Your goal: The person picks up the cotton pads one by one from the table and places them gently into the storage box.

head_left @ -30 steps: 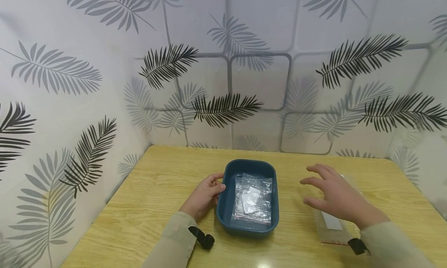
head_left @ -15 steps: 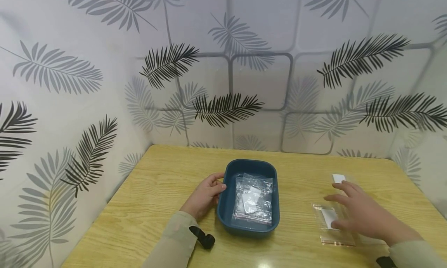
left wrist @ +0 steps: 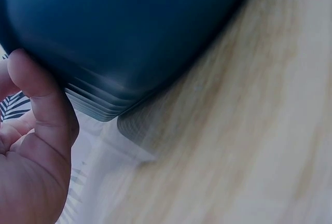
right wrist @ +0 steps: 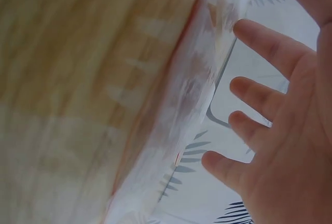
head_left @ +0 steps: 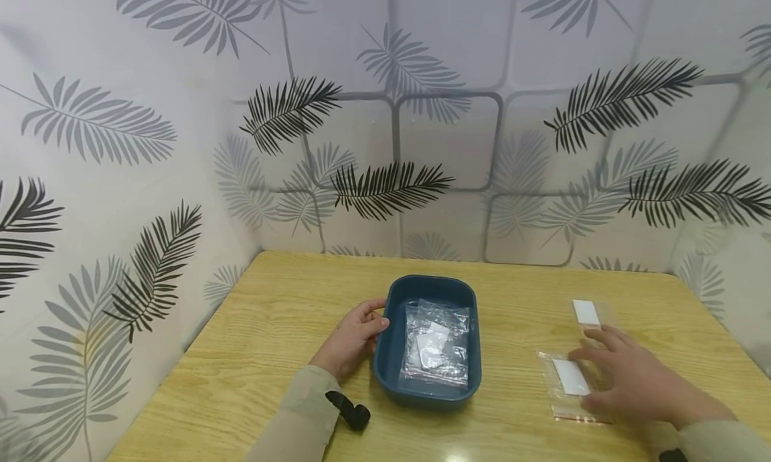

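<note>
At the left side of a dark blue plastic bin, my left hand holds the wall, with its thumb tip at the rim. The bin's outer side fills much of the left wrist view, beside the thumb. Inside the bin lie clear zip bags with a white piece showing through. Blurred and with fingers spread, my right hand is over the right of the table, overlapping the edge of a clear zip bag. That bag shows a white piece and a red zip line.
Another clear bag with a white piece lies farther back on the right. The wood-grain table meets a leaf-patterned wall covering at the back, and the covering continues along the left side.
My right hand has moved right and down from between the bin and the bags, uncovering more of both bags. My left hand and the bin have stayed in place.
</note>
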`<state>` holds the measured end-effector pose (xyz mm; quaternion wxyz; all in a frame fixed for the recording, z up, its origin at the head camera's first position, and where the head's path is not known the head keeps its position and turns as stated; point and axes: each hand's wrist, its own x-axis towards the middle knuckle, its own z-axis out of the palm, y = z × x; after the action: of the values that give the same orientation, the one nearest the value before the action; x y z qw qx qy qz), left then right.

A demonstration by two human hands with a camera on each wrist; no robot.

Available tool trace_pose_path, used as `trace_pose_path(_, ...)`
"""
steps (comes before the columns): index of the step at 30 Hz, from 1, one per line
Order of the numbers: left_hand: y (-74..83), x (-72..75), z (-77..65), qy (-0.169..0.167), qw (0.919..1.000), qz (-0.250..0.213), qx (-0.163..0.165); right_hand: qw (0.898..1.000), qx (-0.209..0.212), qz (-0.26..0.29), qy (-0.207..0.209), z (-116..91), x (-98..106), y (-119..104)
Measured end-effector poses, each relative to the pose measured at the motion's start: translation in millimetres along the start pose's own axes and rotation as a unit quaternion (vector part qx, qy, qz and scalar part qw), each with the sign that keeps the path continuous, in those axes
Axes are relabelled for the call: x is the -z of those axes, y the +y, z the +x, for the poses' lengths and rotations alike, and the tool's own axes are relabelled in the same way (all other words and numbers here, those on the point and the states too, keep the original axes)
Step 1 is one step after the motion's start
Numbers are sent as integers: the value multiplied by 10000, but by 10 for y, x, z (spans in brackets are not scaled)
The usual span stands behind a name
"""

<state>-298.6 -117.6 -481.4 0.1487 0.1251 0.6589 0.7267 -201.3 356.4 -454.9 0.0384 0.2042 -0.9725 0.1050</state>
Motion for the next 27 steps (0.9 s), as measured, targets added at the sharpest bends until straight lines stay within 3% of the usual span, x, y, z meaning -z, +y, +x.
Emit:
trace_pose_path(7, 3, -8, -13, 8, 10000, -27, 13, 9998, -58, 114, -155, 5, -30, 44)
trace_pose_path(15, 18, -13, -12, 7, 10000, -58, -29, 9997, 200, 57, 133, 36, -23, 31)
trace_pose_path(27, 25, -14, -20, 19, 10000, -4, 26, 9990, 292, 245, 220, 81, -26, -13)
